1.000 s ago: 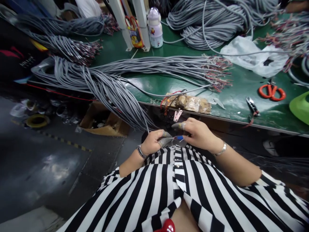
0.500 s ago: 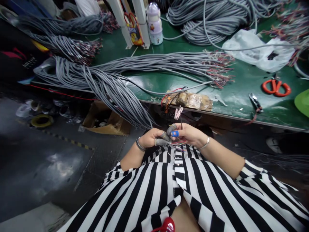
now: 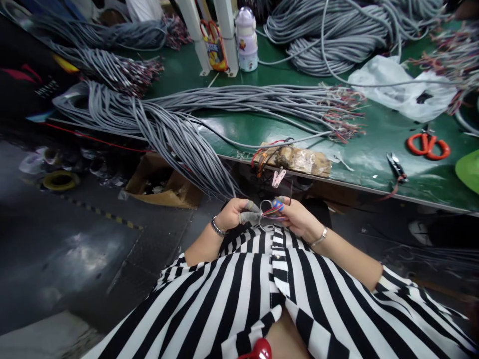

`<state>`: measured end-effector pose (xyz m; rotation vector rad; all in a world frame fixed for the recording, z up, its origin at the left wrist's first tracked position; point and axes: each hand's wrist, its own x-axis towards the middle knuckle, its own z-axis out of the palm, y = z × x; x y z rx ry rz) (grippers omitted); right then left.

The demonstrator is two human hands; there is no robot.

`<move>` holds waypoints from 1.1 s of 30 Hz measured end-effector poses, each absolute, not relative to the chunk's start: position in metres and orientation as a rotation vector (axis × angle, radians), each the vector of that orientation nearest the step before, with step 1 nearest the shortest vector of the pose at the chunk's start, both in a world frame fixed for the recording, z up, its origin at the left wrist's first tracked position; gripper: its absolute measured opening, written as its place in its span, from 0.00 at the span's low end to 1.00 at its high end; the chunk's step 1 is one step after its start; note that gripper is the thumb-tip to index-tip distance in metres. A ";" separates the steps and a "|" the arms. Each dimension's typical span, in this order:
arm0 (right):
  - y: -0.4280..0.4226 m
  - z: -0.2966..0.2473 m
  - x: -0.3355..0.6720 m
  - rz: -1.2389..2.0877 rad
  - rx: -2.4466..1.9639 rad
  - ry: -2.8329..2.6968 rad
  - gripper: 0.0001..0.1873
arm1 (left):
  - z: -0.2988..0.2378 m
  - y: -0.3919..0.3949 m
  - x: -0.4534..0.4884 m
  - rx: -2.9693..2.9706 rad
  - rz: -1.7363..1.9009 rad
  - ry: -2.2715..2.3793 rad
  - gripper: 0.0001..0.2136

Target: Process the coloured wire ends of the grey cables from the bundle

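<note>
My left hand (image 3: 239, 213), with grey covers on thumb and finger, pinches the end of a grey cable just behind its fanned-out cores. My right hand (image 3: 294, 214), a blue wrap on one finger, is closed on the thin coloured wires (image 3: 272, 210) that come out of that cable. One pale strand bends in a loop between the two hands. Both hands are close together over my lap, below the table edge. A bundle of grey cables (image 3: 187, 149) hangs off the table toward my left hand.
On the green table (image 3: 359, 164) lie orange-handled scissors (image 3: 428, 144), small cutters (image 3: 396, 167), a plastic bag (image 3: 400, 87) and coiled grey cable (image 3: 337, 35). A bottle (image 3: 247, 40) stands by a white post. A pink clip (image 3: 279, 177) hangs at the edge. A cardboard box (image 3: 164, 184) sits below.
My right hand has moved slightly right, away from my left hand, and the coloured wires between them now show spread out with a pale loop. My left hand stays nearly in place.
</note>
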<state>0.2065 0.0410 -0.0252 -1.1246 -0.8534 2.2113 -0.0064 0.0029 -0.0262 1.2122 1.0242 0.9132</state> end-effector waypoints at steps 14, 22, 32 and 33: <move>0.034 -0.012 0.203 2.052 -0.967 -1.233 0.23 | -0.027 0.002 0.001 1.039 0.967 1.056 0.23; 0.041 -0.013 0.203 1.921 -1.008 -1.641 0.19 | -0.022 0.004 0.005 1.093 0.911 1.047 0.20; 0.058 -0.034 0.213 1.625 -1.261 -1.062 0.22 | -0.043 -0.002 -0.011 0.883 1.088 0.926 0.20; 0.057 -0.034 0.219 1.550 -1.208 -1.114 0.21 | -0.045 -0.002 -0.012 0.847 1.133 0.915 0.20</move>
